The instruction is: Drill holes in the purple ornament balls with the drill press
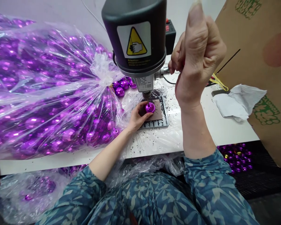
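Observation:
A black drill press [134, 37] with a yellow warning label stands in front of me. My left hand [138, 117] pinches a shiny purple bauble [150, 107] from its left side, thumb nearest me. The bauble sits on a brown square pad [158, 114] over the slotted metal base plate [165, 109], directly below the chuck [146, 94]; the bit's tip meets its upper part, though contact is hard to make out. Raised at the machine's right side, my right hand [196, 56] is curled closed by the metal hub [162, 72], apparently around the feed handle, which the fingers mostly hide.
A large tied plastic bag [49, 93] of purple baubles fills the left, with loose baubles [120, 91] behind its knot. Dark shavings litter the white table [142, 147]. To the right are crumpled white paper [236, 101], yellow-handled scissors [220, 82] and a cardboard box [255, 72]. Small purple baubles [239, 157] lie below.

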`<state>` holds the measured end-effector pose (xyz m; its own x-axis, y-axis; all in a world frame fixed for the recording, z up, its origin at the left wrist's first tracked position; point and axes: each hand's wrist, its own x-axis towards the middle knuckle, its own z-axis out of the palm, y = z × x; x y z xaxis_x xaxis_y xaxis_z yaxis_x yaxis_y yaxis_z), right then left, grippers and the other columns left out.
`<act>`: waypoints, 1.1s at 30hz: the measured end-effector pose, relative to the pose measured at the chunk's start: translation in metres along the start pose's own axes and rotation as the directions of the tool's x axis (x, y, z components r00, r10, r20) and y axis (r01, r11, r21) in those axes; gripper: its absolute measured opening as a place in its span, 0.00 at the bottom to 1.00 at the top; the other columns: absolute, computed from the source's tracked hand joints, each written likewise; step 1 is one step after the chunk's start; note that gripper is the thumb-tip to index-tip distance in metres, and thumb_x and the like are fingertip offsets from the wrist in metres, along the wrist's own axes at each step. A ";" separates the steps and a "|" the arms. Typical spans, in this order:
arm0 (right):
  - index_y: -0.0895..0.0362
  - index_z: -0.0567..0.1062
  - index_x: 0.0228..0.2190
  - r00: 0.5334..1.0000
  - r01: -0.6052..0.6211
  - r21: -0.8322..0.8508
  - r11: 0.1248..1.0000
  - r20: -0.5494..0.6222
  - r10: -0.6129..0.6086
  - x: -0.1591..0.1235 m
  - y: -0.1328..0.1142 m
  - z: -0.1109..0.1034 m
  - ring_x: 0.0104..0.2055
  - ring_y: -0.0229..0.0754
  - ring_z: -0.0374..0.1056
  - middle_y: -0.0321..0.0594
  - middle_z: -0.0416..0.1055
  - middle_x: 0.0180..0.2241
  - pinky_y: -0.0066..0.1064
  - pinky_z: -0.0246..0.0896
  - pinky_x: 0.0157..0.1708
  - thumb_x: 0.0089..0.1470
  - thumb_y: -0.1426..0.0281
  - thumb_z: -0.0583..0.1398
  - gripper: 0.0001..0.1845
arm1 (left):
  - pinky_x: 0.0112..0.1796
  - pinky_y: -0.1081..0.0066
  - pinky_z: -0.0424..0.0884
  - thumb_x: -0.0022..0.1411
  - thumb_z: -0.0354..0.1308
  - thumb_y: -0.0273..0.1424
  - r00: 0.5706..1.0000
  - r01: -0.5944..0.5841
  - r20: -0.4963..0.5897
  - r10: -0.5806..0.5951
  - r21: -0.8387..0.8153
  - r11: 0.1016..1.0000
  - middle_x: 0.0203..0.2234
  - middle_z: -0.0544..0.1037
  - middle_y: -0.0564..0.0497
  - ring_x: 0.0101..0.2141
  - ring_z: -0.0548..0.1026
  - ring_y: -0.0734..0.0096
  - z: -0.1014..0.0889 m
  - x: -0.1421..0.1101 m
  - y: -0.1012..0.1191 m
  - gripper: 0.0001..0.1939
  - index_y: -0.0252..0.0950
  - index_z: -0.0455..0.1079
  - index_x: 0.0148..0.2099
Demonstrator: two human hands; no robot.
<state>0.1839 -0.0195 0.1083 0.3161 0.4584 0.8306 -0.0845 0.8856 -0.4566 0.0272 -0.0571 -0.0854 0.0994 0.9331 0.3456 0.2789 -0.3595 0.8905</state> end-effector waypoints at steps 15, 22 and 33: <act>0.52 0.50 0.20 0.985 -0.126 -0.197 0.972 -0.139 0.099 -0.013 -0.012 0.006 0.20 0.31 0.42 0.30 0.46 0.17 0.34 0.45 0.23 0.56 0.38 0.54 0.35 | 0.52 0.55 0.77 0.58 0.71 0.46 0.995 0.088 -0.045 -0.091 -0.050 0.995 0.48 0.81 0.43 0.48 0.80 0.57 0.000 0.001 -0.004 0.30 0.39 0.70 0.58; 0.52 0.50 0.20 0.989 -0.115 -0.189 0.975 -0.119 0.093 -0.005 -0.015 0.012 0.19 0.31 0.44 0.30 0.45 0.17 0.32 0.46 0.21 0.57 0.35 0.47 0.36 | 0.53 0.55 0.75 0.59 0.69 0.50 0.996 0.068 -0.048 -0.071 -0.071 0.995 0.51 0.80 0.42 0.50 0.79 0.57 0.001 0.001 -0.006 0.31 0.39 0.70 0.58; 0.53 0.51 0.20 0.993 -0.101 -0.153 0.983 -0.081 0.090 -0.003 -0.014 0.009 0.18 0.29 0.44 0.29 0.45 0.17 0.30 0.46 0.20 0.56 0.35 0.49 0.36 | 0.56 0.52 0.75 0.59 0.71 0.44 0.999 0.038 -0.028 -0.039 -0.025 0.999 0.52 0.80 0.43 0.51 0.79 0.56 0.002 -0.001 0.003 0.28 0.40 0.70 0.57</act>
<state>0.1752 -0.0326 0.1151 0.3824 0.5285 0.7580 0.0293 0.8130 -0.5816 0.0301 -0.0590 -0.0835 0.0615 0.9457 0.3190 0.2581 -0.3238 0.9102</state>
